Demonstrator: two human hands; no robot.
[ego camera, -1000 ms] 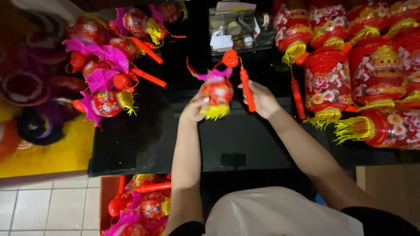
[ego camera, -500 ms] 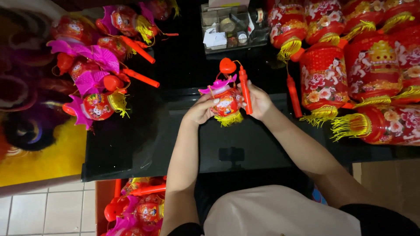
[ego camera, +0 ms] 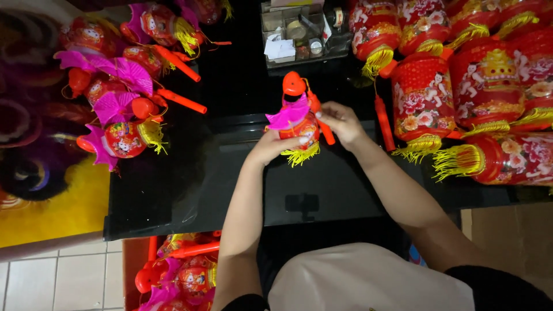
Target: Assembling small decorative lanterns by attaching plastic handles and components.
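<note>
My left hand (ego camera: 275, 145) curls around one small red lantern (ego camera: 298, 128) with a pink fan and yellow fringe, and my right hand (ego camera: 340, 120) pinches its orange stick (ego camera: 320, 118), just above the black surface (ego camera: 173, 190). To the left lie about five more small lanterns (ego camera: 124, 138). On the right crowd about seven big red lanterns (ego camera: 423, 95), and a clear box of bits (ego camera: 296, 31) sits at the back.

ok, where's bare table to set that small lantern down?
Bare black table runs between the left hand with the small lantern and the near edge. Crowded: small lanterns far left, big lanterns right, clear organiser behind.
</note>
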